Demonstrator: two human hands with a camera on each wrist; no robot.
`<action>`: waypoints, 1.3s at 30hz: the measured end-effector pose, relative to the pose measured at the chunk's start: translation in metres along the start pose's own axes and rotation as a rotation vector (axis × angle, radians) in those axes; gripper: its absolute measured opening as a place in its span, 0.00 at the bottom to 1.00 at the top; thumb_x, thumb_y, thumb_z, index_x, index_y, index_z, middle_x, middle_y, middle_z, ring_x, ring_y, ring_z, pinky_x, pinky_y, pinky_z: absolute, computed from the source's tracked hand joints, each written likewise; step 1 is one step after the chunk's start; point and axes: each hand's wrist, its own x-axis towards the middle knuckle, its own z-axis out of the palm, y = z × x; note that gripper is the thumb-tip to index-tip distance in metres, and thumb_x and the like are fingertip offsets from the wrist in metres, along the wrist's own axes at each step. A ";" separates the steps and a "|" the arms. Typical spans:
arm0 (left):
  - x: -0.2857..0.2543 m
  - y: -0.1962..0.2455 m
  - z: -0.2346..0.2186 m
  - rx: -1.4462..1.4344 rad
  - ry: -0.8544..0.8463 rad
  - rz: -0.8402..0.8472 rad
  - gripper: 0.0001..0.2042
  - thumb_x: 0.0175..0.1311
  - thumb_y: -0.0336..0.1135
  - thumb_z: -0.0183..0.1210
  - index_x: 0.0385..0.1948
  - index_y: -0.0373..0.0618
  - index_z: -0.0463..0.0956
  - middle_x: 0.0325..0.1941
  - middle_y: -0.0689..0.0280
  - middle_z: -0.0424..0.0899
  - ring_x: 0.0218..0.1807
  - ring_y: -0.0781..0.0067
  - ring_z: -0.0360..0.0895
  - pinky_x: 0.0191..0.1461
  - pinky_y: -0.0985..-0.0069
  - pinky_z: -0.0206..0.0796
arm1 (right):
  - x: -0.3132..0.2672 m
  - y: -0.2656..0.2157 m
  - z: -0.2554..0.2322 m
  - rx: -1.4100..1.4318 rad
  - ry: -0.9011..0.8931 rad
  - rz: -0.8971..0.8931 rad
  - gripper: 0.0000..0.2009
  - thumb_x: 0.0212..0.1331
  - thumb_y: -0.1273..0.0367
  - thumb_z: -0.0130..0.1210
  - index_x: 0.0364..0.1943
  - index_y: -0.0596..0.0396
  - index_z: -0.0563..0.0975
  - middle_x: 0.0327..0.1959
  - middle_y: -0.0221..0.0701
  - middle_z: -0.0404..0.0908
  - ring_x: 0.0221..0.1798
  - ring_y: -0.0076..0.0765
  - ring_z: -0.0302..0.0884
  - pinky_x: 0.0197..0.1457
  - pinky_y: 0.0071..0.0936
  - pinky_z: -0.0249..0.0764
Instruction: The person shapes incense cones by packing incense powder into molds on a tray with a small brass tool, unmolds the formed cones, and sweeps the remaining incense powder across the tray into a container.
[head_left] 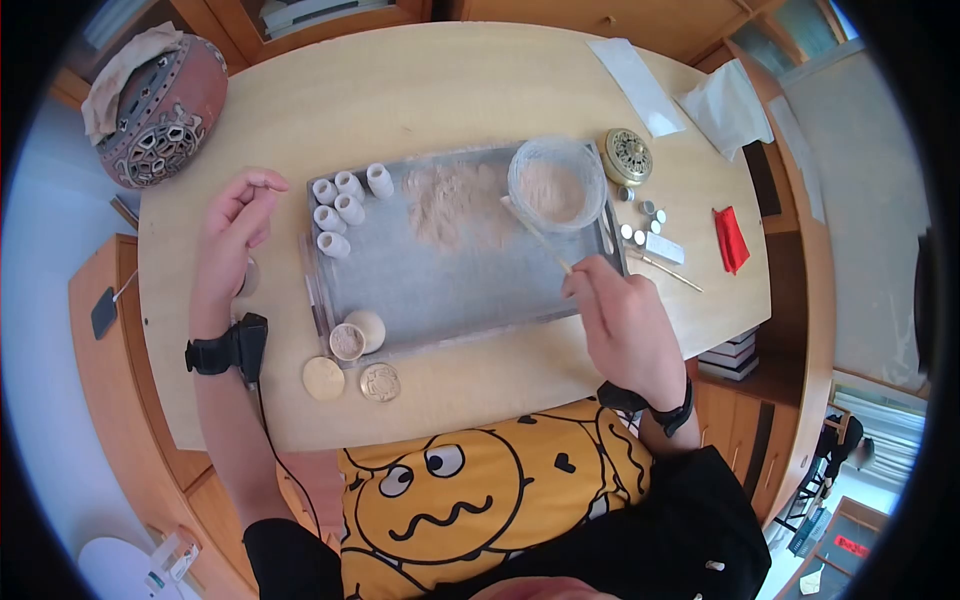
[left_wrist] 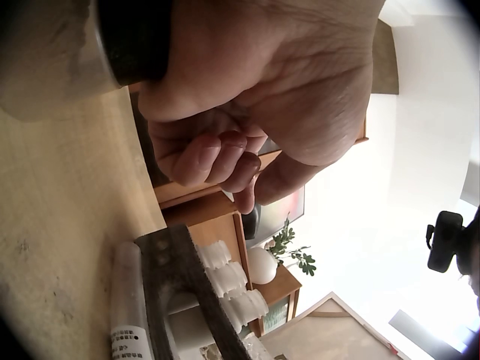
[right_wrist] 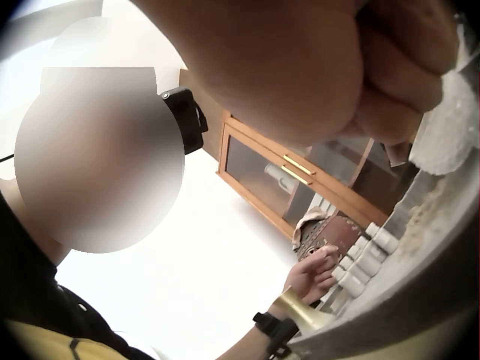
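Observation:
My right hand (head_left: 635, 320) pinches a thin pale stick (head_left: 540, 238), its far tip beside a clear ribbed bowl (head_left: 600, 205) holding tan powder. Bowl and tan powder (head_left: 455, 205) both lie on a grey tray (head_left: 420, 290), the powder spread loosely near the back. My left hand (head_left: 240, 215) is raised left of the tray, with loosely curled fingers and nothing visible in them. Several small white bottles (head_left: 348, 208) stand near it in the tray's back left corner. At the front left corner is an open container (head_left: 347, 343) with powder inside.
Two round gold discs, one plain (head_left: 323, 379) and one patterned (head_left: 380, 383), lie before the tray. To its right are a pierced brass pot (head_left: 628, 157), a gold stick (head_left: 672, 274) and a red pouch (head_left: 731, 240). A decorated clay pot (head_left: 165, 130) stands back left.

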 end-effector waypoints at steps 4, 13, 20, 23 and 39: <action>-0.001 0.003 0.000 -0.002 0.008 -0.002 0.07 0.73 0.28 0.52 0.45 0.41 0.78 0.27 0.79 0.65 0.24 0.92 0.54 0.26 0.87 0.45 | 0.000 -0.016 0.012 -0.260 -0.190 -0.047 0.03 0.64 0.74 0.53 0.36 0.60 0.75 0.19 0.44 0.76 0.22 0.54 0.77 0.27 0.44 0.72; 0.000 0.003 -0.001 0.007 0.003 -0.010 0.06 0.73 0.29 0.53 0.45 0.42 0.77 0.27 0.79 0.66 0.24 0.92 0.54 0.27 0.87 0.45 | 0.021 -0.017 0.042 -0.405 -0.220 -0.114 0.05 0.59 0.73 0.53 0.33 0.61 0.72 0.14 0.43 0.75 0.18 0.54 0.78 0.22 0.45 0.73; 0.001 0.003 -0.001 0.024 0.018 -0.013 0.07 0.74 0.29 0.52 0.46 0.41 0.76 0.26 0.79 0.64 0.23 0.92 0.53 0.25 0.86 0.43 | 0.032 -0.017 0.054 -0.396 -0.170 -0.083 0.07 0.53 0.76 0.52 0.36 0.63 0.72 0.16 0.46 0.78 0.20 0.56 0.81 0.24 0.46 0.76; -0.003 -0.001 0.000 0.002 0.013 -0.006 0.07 0.74 0.30 0.52 0.46 0.41 0.76 0.26 0.79 0.63 0.23 0.92 0.53 0.25 0.86 0.42 | 0.027 -0.017 0.049 -0.407 -0.136 -0.096 0.07 0.54 0.76 0.53 0.36 0.62 0.72 0.15 0.44 0.77 0.19 0.54 0.79 0.22 0.44 0.75; -0.001 0.001 0.000 0.015 0.003 0.002 0.07 0.74 0.30 0.52 0.47 0.41 0.76 0.27 0.80 0.62 0.23 0.92 0.53 0.26 0.87 0.43 | 0.000 0.016 0.000 -0.015 0.071 0.141 0.04 0.67 0.75 0.49 0.36 0.59 0.76 0.18 0.46 0.75 0.22 0.57 0.77 0.29 0.43 0.72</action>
